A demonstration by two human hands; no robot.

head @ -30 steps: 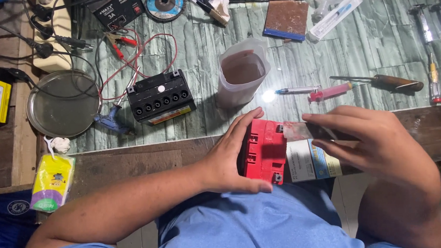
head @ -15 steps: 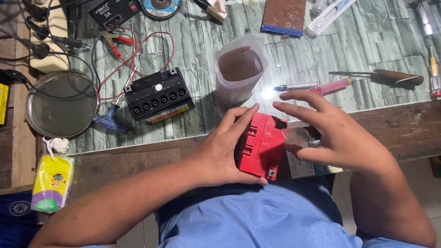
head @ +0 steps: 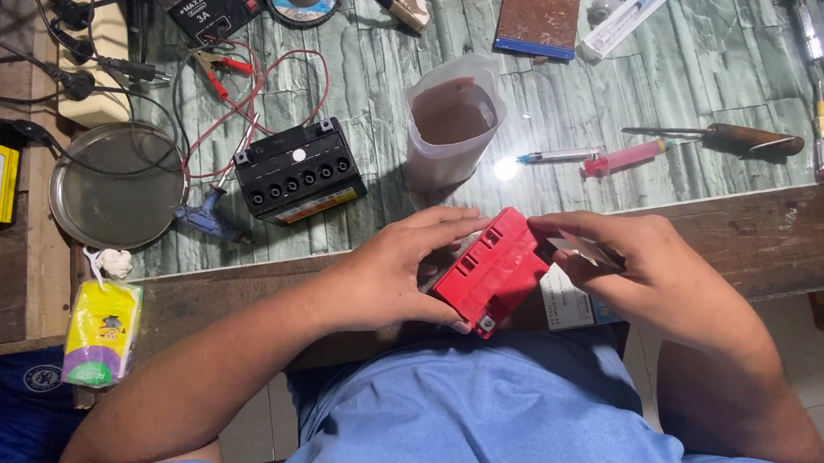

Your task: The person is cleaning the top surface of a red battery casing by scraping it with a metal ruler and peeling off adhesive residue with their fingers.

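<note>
- Left hand is wrapped onto the red battery case, fingers curled over its top edge, holding it tilted at the front edge of the surface.
- Right hand sits at the case's 3 o'clock, fingers pinched on a thin flat strip touching the case.
- Cloudy plastic jug stands at the case's 12 o'clock.
- Black battery with red leads is around 10 o'clock.
- Pink syringe lies at 1 o'clock.

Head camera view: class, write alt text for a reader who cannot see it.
Both hands grip a red battery case at the edge of a workbench: the left hand cups its side, the right hand pinches a thin flat strip at its top. Behind sit a black battery and a plastic jug.
</note>
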